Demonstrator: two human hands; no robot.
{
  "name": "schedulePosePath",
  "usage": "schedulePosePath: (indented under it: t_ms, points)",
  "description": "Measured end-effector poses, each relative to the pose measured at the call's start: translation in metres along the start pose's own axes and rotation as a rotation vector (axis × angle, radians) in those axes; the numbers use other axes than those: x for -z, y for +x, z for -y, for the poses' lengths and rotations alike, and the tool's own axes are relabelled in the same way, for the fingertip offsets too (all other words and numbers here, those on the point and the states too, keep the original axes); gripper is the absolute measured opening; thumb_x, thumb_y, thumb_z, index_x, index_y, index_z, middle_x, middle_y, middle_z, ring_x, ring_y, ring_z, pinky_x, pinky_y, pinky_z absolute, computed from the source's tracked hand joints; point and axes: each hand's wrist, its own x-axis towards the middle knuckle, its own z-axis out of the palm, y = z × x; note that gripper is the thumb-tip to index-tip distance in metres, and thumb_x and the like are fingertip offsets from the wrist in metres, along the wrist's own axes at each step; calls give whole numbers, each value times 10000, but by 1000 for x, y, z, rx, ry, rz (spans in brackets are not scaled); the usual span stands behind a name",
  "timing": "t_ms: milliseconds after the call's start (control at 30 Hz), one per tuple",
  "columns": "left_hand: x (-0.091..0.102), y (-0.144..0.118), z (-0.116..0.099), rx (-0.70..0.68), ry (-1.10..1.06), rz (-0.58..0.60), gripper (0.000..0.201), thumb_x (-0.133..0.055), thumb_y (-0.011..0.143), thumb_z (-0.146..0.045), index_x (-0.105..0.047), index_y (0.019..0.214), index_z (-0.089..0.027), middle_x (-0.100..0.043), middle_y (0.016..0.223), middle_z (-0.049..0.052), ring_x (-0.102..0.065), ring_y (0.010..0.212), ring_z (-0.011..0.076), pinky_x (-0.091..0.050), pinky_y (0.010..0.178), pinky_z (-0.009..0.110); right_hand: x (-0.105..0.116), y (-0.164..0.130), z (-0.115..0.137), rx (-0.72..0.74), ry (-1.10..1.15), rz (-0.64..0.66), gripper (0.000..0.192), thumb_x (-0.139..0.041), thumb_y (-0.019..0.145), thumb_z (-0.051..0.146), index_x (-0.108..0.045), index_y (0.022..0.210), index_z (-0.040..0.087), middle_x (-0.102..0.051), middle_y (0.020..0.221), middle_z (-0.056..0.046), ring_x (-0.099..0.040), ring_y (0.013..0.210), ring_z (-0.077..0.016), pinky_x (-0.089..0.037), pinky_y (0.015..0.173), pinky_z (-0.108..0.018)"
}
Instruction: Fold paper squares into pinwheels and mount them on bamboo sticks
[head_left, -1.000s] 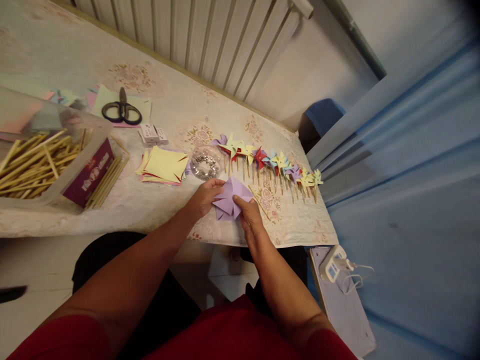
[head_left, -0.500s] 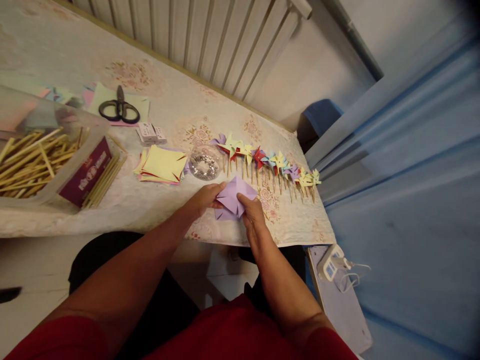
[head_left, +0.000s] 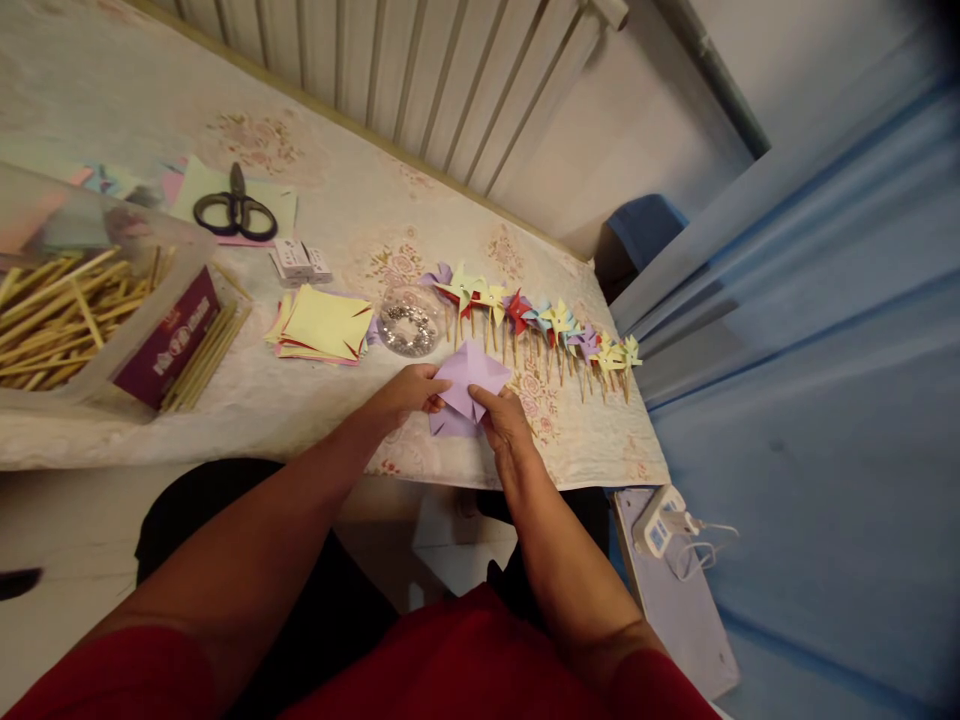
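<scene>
A cut square of purple paper (head_left: 471,378) lies near the front edge of the table (head_left: 315,420), its flaps partly folded up. My left hand (head_left: 405,392) pinches its left side. My right hand (head_left: 504,425) presses a flap from the front right with the thumb on the paper. Just behind the paper stands a small clear dish of shiny pins (head_left: 409,328). To its left lies a stack of yellow and pink paper squares (head_left: 322,325). A row of finished paper pinwheels on sticks (head_left: 540,325) runs to the right behind my hands.
A clear tub of wooden sticks (head_left: 82,310) stands at the left with a maroon box (head_left: 166,342) against it. Black scissors (head_left: 234,212) rest on paper sheets farther back. A small white box (head_left: 300,260) lies near them. A power strip (head_left: 660,525) sits low right.
The purple paper's flaps have been folded further toward the centre, and both hands have shifted slightly up the frame with it. My right thumb now presses nearer the paper's middle.
</scene>
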Motion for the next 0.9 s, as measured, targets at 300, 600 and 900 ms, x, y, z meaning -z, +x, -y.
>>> schedulePosePath:
  t_ms: [300, 600, 900]
  points:
    - [4, 4, 1, -18, -21, -5, 175, -756, 702, -264, -618, 705, -156, -572, 592, -4, -485, 489, 81, -432, 533, 220, 3, 0, 1, -47, 3, 7, 335, -801, 592, 202, -672, 900, 182, -764, 853, -25, -721, 808, -217, -579, 771, -351]
    - [6, 6, 3, -46, -6, 45, 157, -698, 743, -263, -589, 733, -151, -555, 598, -18, -466, 484, 70, -394, 508, 190, 2, 0, 0, -68, 34, 5, 352, -802, 580, 178, -669, 905, 165, -774, 861, -25, -724, 778, -193, -582, 785, -321]
    - [6, 6, 4, -90, 13, 51, 148, -660, 775, -260, -570, 736, -150, -534, 608, -27, -455, 489, 65, -373, 513, 186, -4, -2, -2, -33, 76, 32, 391, -799, 596, 151, -660, 960, 177, -774, 888, -15, -729, 840, -203, -585, 825, -335]
